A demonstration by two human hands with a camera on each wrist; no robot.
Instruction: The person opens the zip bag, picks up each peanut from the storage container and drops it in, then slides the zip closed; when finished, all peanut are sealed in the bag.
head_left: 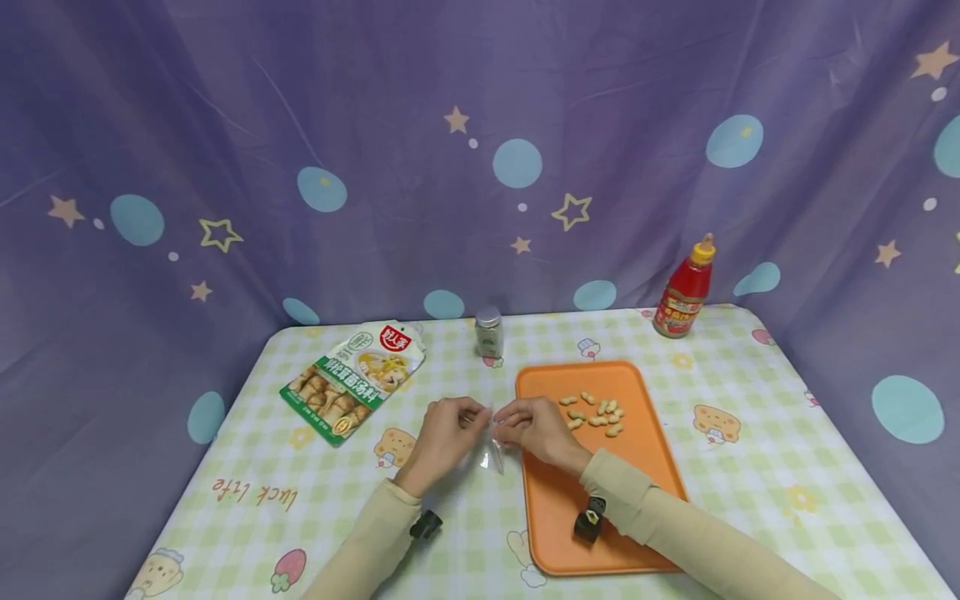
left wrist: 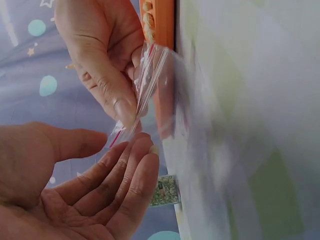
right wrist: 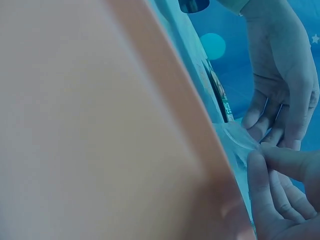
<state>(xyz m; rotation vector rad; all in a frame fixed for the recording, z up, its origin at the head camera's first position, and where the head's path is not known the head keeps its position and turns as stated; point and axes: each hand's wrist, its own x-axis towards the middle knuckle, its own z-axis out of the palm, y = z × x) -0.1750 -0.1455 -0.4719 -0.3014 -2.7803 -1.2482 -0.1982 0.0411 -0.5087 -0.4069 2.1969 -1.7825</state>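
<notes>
Between the two hands, a small clear zip bag (head_left: pixel 491 458) hangs above the cloth. My right hand (head_left: pixel 542 429) pinches its upper edge between thumb and fingers, as the right wrist view also shows at the bag (right wrist: pixel 237 137). Close by on the left, my left hand (head_left: pixel 444 437) has its fingers loosely bent. In the left wrist view its thumb and fingers (left wrist: pixel 132 175) stand apart beside the corner of the bag (left wrist: pixel 152 82), the thumb tip near a pink zip line. The bag looks flat, with nothing visible inside.
An orange tray (head_left: pixel 551 533) with several peanuts (head_left: pixel 597 421) lies under my right forearm. A green and white food packet (head_left: pixel 356 379) lies at left. A small seasoning jar (head_left: pixel 489 333) stands at the back, a red sauce bottle (head_left: pixel 684 292) at back right.
</notes>
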